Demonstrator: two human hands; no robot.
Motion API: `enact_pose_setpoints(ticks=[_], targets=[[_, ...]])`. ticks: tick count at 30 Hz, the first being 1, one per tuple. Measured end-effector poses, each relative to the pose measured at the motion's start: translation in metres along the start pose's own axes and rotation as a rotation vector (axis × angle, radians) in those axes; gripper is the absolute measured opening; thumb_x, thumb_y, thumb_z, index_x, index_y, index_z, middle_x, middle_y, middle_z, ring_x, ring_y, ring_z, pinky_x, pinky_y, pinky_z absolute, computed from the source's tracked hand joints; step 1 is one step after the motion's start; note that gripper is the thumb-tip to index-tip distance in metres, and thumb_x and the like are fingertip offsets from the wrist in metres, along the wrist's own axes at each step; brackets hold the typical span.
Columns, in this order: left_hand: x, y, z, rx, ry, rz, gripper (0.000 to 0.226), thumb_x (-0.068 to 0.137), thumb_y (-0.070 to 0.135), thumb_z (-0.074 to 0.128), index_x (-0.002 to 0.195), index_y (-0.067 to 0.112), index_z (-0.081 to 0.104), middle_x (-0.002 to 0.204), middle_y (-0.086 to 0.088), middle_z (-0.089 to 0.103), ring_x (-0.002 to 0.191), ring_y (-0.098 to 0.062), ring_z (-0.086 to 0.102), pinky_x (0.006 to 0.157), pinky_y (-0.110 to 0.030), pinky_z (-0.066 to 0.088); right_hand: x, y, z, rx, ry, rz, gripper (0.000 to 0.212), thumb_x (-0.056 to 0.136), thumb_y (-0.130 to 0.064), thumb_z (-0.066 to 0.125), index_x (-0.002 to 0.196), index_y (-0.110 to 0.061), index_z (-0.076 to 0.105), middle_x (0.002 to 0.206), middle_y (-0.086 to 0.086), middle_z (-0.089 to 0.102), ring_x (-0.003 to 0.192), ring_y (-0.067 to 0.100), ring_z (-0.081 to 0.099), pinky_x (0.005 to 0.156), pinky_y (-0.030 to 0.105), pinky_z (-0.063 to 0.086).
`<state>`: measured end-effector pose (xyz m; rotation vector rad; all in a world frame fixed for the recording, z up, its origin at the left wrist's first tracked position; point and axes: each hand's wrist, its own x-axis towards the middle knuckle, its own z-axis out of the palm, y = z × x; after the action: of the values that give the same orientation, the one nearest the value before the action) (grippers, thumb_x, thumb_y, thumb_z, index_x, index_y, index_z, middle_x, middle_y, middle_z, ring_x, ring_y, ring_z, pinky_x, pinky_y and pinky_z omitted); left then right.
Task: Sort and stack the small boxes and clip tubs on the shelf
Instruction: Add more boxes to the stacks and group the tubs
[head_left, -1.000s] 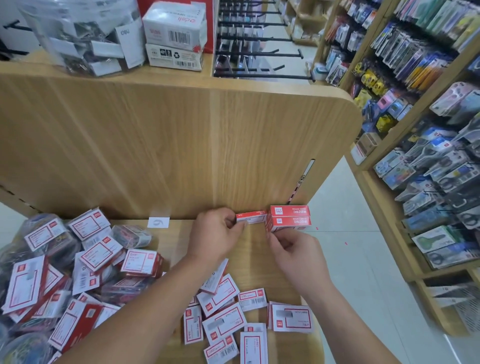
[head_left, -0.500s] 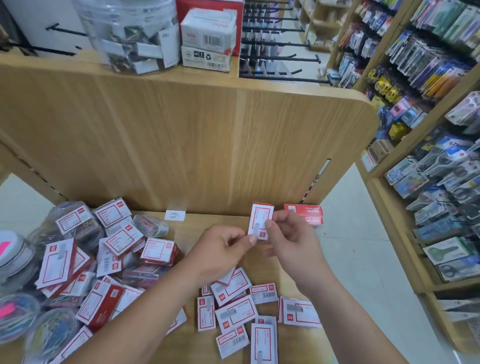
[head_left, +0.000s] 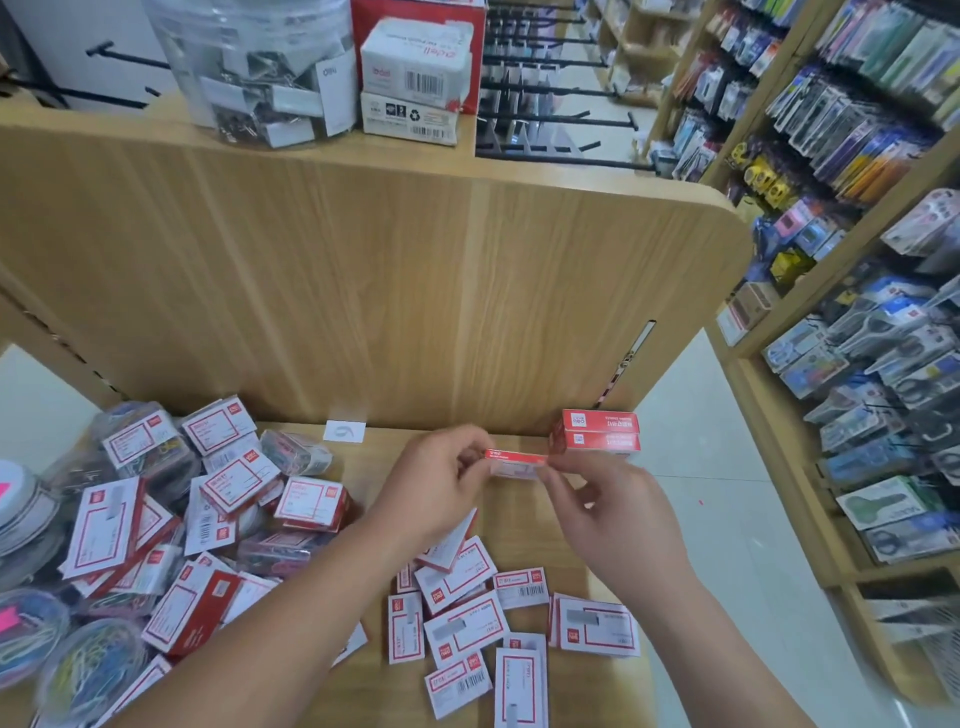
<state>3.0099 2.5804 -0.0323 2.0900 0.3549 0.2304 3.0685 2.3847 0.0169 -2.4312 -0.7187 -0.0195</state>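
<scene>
Far to the left of the fingers, round clear clip tubs (head_left: 78, 660) full of coloured clips sit at the shelf's edge, and a loose heap of red and white boxes (head_left: 306, 506) lies against and partly over them. A white paper tag (head_left: 344, 431) lies flat by the wooden back panel (head_left: 363, 286), just left of the left hand (head_left: 436, 483). That hand's fingers (head_left: 470, 457) are curled and pinch the left end of a small box (head_left: 514, 464), which is held level above the shelf (head_left: 587, 691) with its red edge facing up. The right hand (head_left: 618, 514) meets it from the other side, and its fingers (head_left: 558, 470) pinch the right end of the same box. Just beyond the right fingertips, at the back right corner of the shelf, stands a stack of two boxes (head_left: 597, 434), one squarely on the other. Whether the held box touches it cannot be told. Below both hands, nearer the person, more flat boxes (head_left: 467, 629) lie scattered face up. Well to the right of the fingers, across the aisle, racks of packaged goods (head_left: 883, 312) line the wall.
</scene>
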Motion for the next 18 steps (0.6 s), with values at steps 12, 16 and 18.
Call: enact_pose_setpoints(ticks=[12, 16, 18], targets=[[0.024, -0.002, 0.022, 0.059, 0.22, 0.039, 0.008, 0.085, 0.016, 0.08, 0.09, 0.016, 0.074, 0.068, 0.017, 0.064, 0.07, -0.003, 0.063, 0.069, -0.027, 0.053, 0.0, 0.023, 0.009, -0.078, -0.083, 0.158, 0.02, 0.095, -0.043, 0.058, 0.087, -0.028, 0.069, 0.058, -0.014, 0.057, 0.065, 0.015, 0.057, 0.056, 0.032, 0.05], [0.026, -0.002, 0.026, 0.072, 0.254, -0.072, 0.018, 0.08, 0.028, 0.085, 0.077, 0.015, 0.072, 0.059, 0.011, 0.063, 0.059, -0.009, 0.059, 0.061, -0.027, 0.05, 0.003, 0.022, 0.013, -0.058, -0.104, 0.188, 0.023, 0.094, -0.046, 0.057, 0.09, -0.028, 0.069, 0.068, -0.012, 0.066, 0.069, 0.014, 0.062, 0.06, 0.034, 0.054], [0.028, 0.001, 0.028, 0.102, 0.264, -0.098, 0.024, 0.081, 0.033, 0.083, 0.073, 0.014, 0.071, 0.057, 0.009, 0.064, 0.058, -0.01, 0.06, 0.059, -0.029, 0.049, 0.006, 0.02, 0.013, -0.061, -0.122, 0.201, 0.021, 0.094, -0.046, 0.056, 0.091, -0.03, 0.07, 0.071, -0.013, 0.068, 0.073, 0.013, 0.063, 0.062, 0.033, 0.054]])
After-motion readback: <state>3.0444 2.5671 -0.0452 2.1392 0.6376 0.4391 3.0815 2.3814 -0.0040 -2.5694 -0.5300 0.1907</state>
